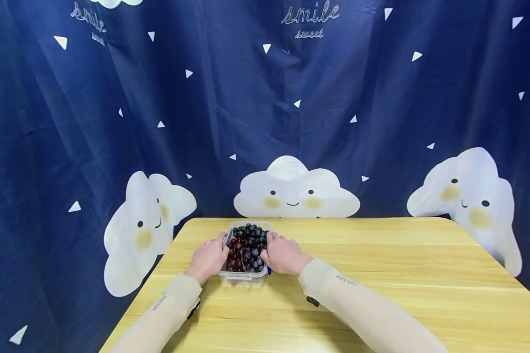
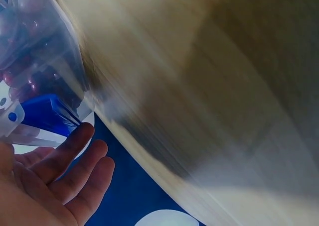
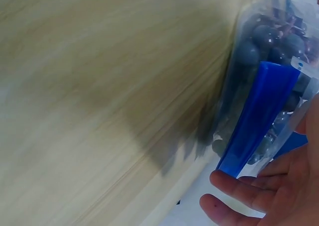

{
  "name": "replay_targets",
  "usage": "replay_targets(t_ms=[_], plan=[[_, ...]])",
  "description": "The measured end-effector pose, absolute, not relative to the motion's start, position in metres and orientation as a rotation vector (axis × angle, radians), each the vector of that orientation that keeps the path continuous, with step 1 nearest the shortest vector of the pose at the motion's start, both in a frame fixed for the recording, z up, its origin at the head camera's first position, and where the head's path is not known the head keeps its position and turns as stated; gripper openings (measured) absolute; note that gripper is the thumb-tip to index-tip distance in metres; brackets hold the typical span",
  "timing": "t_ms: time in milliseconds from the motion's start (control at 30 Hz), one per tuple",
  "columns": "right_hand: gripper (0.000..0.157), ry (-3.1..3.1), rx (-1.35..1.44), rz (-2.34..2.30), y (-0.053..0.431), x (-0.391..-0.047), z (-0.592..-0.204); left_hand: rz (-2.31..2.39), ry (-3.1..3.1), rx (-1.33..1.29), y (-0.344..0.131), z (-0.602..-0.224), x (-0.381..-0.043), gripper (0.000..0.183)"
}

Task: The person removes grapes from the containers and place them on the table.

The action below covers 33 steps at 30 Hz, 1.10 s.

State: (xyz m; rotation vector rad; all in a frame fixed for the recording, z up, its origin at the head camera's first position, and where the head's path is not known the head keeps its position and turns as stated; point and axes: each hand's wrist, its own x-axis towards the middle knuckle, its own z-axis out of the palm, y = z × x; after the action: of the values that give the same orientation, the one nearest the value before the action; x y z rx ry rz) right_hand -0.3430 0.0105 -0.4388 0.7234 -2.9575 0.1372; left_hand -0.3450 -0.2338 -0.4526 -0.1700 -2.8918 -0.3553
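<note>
A clear plastic container (image 1: 242, 276) full of grapes stands near the table's far left part. Dark grapes (image 1: 250, 231) fill its back, reddish grapes (image 1: 233, 256) its front left and bluish-purple grapes (image 1: 253, 260) its front right. My left hand (image 1: 209, 256) grips the container's left side, and my right hand (image 1: 284, 253) holds its right side, thumbs at the rim. In the left wrist view a fingertip touches the end of a blue latch (image 2: 46, 113). Another blue latch (image 3: 260, 116) slants down the side in the right wrist view, a finger at its lower end.
The light wooden table (image 1: 380, 274) extends far to the right of the container. Behind its back edge hangs a dark blue curtain (image 1: 256, 132) with white clouds and triangles.
</note>
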Motion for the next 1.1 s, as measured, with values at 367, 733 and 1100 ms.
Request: replay_targets(t_ms=[367,733,1100], plan=[[0.066,-2.918,0.738,0.094,0.014,-0.338,-0.440,-0.359,-2.889,-0.176,-0.232,-0.453,-0.341,0.048],[0.066,-2.893,0.748,0.106,0.023,-0.331,-0.443,-0.362,-2.863,-0.218,-0.222,-0.453,-0.335,0.047],[0.065,-2.850,0.776,0.066,0.034,-0.322,-0.441,-0.324,-2.852,-0.239,-0.213,-0.454,-0.329,0.048]])
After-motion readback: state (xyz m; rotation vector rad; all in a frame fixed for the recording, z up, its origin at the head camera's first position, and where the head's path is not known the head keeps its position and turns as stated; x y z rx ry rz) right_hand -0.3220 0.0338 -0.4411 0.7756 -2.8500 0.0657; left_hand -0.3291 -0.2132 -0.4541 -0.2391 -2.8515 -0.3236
